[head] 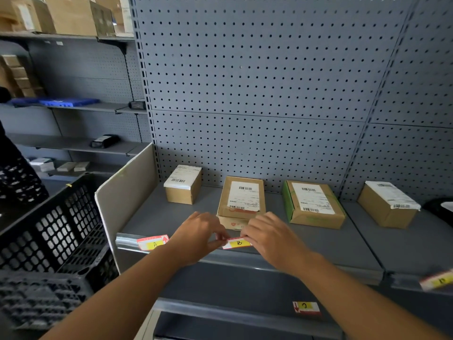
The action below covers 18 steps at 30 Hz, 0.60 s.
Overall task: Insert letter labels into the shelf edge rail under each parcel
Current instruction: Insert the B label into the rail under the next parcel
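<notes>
Both hands are pinching the small paper label with the pink border and yellow patch marked B (237, 243) by its two ends: the left hand (198, 235) is gripping the left end between thumb and fingertips, the right hand (267, 233) is holding the right end the same way, and the label is sitting at the front lip of the grey metal shelf (318, 244), just below the flat brown cardboard parcel with a white shipping slip (241, 198). Whether its lower edge is already sitting in the shiny metal edge rail (126, 241) is hard to tell. The B label is looking slightly tilted, so it is likely risking a crooked seat or a buckle if one hand is pushing harder than the other, and thin paper is probably creasing easily under such pressure. Further left, the matching label marked A (153, 242) is sitting skewed in the rail, with its right corner rising above it, under the small tall brown box (182, 185). Lower right, a similar label (306, 307) is lying on the lower shelf front, possibly loose.
</notes>
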Motion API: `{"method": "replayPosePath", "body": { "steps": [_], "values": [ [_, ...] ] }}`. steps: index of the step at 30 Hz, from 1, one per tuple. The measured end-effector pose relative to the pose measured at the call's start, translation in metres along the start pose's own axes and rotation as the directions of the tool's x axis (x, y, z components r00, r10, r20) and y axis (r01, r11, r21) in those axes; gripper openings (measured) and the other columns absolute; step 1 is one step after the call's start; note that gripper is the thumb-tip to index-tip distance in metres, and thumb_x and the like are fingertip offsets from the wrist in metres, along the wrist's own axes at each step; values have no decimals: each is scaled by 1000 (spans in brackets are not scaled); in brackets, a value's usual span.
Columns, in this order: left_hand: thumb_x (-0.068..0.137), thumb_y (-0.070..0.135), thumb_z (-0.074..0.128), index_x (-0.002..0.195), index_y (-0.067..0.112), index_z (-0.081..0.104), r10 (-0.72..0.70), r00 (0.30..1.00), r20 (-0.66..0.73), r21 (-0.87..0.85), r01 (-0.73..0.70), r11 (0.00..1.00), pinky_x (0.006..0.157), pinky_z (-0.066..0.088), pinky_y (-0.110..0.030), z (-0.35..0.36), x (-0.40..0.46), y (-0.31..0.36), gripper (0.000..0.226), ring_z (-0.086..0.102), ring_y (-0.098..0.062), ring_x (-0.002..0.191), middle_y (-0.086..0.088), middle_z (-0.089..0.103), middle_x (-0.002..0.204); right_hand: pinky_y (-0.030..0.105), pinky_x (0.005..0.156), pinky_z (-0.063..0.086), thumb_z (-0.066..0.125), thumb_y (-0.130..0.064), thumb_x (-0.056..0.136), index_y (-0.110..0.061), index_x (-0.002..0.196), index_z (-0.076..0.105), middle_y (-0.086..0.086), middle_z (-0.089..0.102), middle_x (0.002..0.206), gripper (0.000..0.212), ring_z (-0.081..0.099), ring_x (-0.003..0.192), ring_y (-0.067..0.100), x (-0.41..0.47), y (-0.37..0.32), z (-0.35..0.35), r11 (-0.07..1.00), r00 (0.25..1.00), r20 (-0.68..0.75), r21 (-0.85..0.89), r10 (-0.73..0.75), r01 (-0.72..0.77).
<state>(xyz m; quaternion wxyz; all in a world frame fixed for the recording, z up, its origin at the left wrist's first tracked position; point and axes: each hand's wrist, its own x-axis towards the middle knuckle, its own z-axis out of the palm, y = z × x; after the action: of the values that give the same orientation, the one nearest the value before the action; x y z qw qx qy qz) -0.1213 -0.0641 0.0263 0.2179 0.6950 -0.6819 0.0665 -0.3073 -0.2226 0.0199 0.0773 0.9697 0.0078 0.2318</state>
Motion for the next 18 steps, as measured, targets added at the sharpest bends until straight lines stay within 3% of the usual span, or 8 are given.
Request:
{"method": "replayPosePath", "body": {
  "steps": [4,18],
  "values": [
    [88,35,69,94,35,71,25,999,23,70,-27,997,88,40,-28,3,-2,1,6,53,-3,85,19,64,85,30,85,43,63,-18,99,-22,100,64,-7,64,94,5,54,86,14,1,-4,2,999,999,33,-34,-28,29],
    [87,35,67,86,33,67,1,1000,17,156,-4,988,91,42,-33,23,2,-8,2,56,-6,84,17,67,83,32,86,42,58,-18,100,-23,100,61,-7,60,95,6,50,87,14,-1,-10,12,997,995,97,-73,11,-4]
  ]
}}
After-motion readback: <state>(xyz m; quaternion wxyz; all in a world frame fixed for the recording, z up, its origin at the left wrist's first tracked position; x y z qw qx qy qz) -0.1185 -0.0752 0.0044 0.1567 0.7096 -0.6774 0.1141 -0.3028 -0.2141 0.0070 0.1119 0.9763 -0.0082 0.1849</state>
